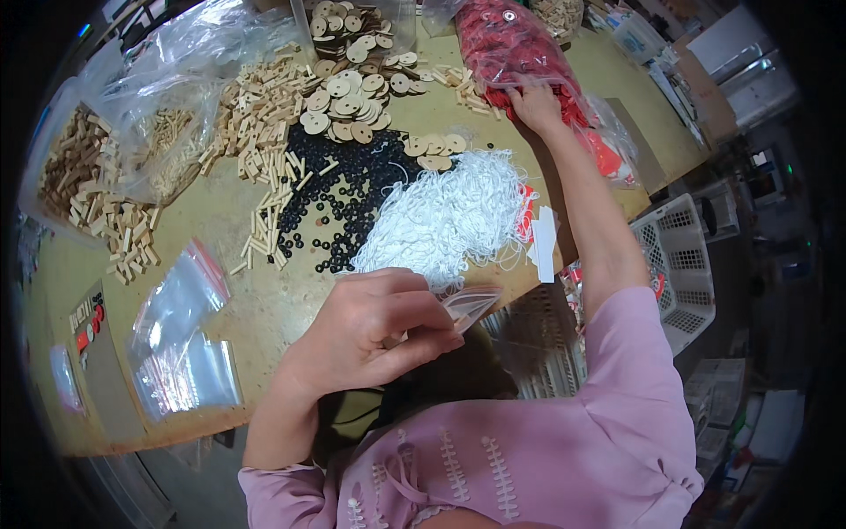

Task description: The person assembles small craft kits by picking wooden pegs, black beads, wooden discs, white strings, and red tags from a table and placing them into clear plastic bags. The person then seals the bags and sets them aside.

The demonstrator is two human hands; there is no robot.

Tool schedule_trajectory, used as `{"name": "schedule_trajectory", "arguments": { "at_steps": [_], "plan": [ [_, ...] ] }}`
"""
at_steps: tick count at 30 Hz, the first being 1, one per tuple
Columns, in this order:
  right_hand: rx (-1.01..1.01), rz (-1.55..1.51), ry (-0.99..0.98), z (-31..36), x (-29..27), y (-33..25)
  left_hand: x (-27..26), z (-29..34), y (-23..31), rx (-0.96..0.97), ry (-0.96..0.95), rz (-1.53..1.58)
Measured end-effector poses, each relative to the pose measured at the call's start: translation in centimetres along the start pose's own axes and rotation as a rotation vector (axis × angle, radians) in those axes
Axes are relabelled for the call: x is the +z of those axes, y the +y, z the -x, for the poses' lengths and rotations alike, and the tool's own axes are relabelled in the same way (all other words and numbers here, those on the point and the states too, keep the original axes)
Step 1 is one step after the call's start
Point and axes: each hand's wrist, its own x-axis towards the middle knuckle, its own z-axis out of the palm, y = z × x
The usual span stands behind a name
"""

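My left hand is closed, pinching a small clear zip bag between thumb and fingers above the table's near edge. Stretched out to the far right, my right hand reaches into a large clear plastic bag of red pieces. Its fingertips are hidden among the red pieces, so their grip does not show. Just beyond my left hand lies a heap of white strings. Small black rings spread to its left, and round wooden discs with holes lie behind them.
Wooden blocks and sticks are heaped at the left, beside a clear bin. Empty zip bags lie front left, near a few sample pieces. White paper strips sit at the right edge; a white basket stands below.
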Motion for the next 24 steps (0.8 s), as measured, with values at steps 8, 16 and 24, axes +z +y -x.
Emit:
{"name": "schedule_trajectory", "arguments": {
  "at_steps": [8, 16, 24],
  "plan": [
    [-0.244, -0.284, 0.044, 5.6, -0.9, 1.2, 0.8, -0.2, -1.1, 0.069, 0.076, 0.081],
    [-0.217, -0.284, 0.115, 8.8, -6.6, -2.3, 0.2, -0.2, -0.5, 0.083, 0.124, 0.048],
    [-0.007, -0.294, 0.002, 9.9, -7.8, -1.4, -0.8, 0.3, 0.6, 0.028, 0.193, 0.039]
  ]
}}
